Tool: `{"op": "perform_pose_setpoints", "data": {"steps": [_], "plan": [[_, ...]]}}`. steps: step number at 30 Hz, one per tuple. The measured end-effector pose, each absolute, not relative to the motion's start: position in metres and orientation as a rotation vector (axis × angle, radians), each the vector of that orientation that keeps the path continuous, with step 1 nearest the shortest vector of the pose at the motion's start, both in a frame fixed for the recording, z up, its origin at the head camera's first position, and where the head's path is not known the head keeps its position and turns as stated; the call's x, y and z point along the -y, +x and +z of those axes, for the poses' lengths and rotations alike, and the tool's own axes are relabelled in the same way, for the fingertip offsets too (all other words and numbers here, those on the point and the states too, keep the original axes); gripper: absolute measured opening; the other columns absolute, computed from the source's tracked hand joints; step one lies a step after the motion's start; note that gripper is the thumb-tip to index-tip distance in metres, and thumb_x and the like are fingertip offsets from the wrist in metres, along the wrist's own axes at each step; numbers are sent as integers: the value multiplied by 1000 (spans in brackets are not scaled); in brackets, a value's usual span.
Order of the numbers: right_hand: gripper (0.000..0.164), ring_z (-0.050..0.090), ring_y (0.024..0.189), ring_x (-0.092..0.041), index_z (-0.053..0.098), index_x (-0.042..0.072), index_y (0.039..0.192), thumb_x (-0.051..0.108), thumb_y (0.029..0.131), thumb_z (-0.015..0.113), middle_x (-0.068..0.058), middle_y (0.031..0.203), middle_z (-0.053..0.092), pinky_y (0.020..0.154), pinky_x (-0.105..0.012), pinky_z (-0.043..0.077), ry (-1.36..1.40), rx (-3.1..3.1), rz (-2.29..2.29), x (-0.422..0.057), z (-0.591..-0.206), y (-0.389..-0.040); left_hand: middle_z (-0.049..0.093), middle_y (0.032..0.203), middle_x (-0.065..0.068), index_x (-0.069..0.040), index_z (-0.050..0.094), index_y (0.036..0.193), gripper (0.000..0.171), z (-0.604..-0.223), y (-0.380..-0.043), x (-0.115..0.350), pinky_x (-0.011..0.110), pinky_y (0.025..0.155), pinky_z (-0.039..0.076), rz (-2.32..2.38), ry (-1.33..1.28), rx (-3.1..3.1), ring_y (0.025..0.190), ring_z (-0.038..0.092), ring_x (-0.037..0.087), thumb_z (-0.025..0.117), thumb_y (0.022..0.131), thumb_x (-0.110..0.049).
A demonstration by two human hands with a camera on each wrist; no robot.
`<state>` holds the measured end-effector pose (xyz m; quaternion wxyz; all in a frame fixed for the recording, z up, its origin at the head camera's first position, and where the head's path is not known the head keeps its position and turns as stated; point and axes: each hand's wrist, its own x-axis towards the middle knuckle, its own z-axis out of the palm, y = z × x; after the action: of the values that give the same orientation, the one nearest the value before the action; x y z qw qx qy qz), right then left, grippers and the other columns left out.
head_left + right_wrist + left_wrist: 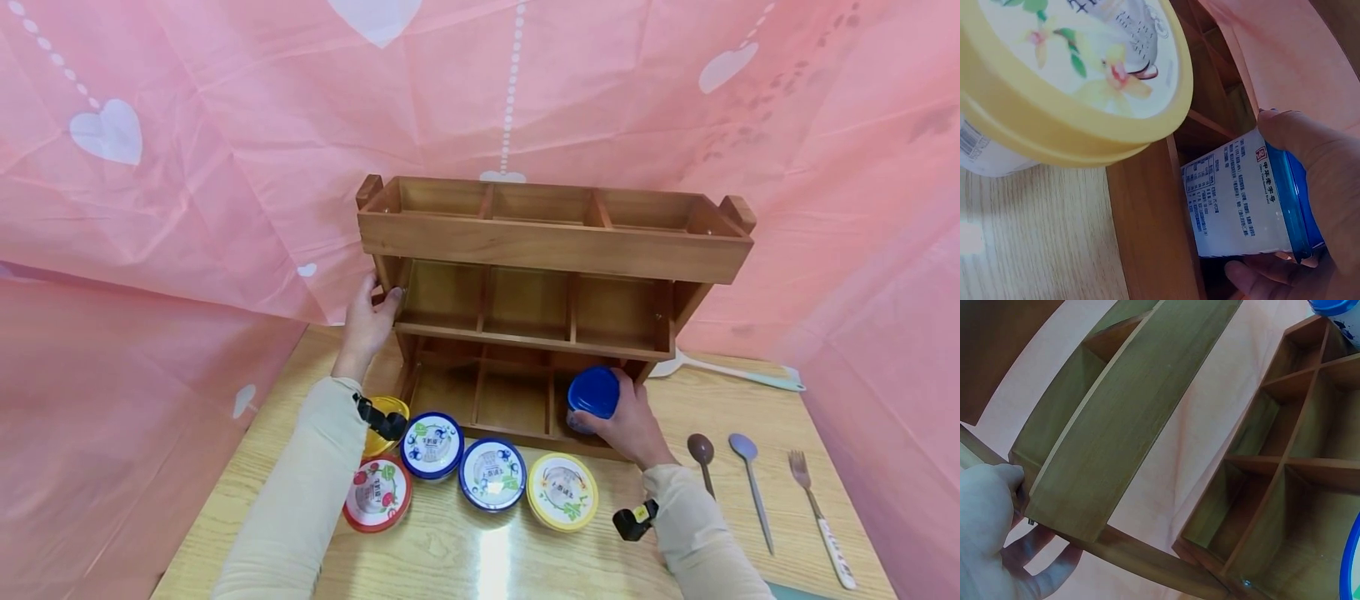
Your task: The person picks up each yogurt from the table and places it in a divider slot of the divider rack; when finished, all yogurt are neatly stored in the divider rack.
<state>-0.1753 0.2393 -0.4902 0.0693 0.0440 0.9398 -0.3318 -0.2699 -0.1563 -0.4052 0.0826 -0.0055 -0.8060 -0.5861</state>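
Observation:
A three-tier wooden rack (pixel 555 250) with divided compartments stands on the table. My left hand (pixel 367 321) grips its left side at the middle tier; in the left wrist view the thumb lies on one side of the wood and the fingers (pixel 1054 562) on the other. At the bottom tier's right compartment, my right hand (pixel 633 423) holds a tub with a blue lid (pixel 594 392). The right wrist view has thumb and fingers around the lid end of this printed white tub (pixel 1235 200). Whether its base touches the compartment floor is hidden.
In front of the rack stand two blue-rimmed tubs (pixel 492 475), a yellow-rimmed tub (pixel 562 492), a red-rimmed tub (pixel 378 496) and a yellow-lidded tub (pixel 390 407). At right lie a brown spoon (pixel 701 450), grey spoon (pixel 744 447), fork (pixel 801 471) and white-headed utensil (pixel 735 368).

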Motion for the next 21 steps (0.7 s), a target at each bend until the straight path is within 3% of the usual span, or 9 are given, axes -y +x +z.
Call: {"op": "perform_pose_setpoints", "data": {"steps": [21], "plan": [[110,34,131,-58,4,4,156,46,83,75,-38,149,18,104,-68,37,183,-2853,-981,-235,-490,-174,44,147,20,-13,39,148,48,-407,-270,155,51,101,50,-1735,-12,2415,127,54,38,52,103,-21]]}}
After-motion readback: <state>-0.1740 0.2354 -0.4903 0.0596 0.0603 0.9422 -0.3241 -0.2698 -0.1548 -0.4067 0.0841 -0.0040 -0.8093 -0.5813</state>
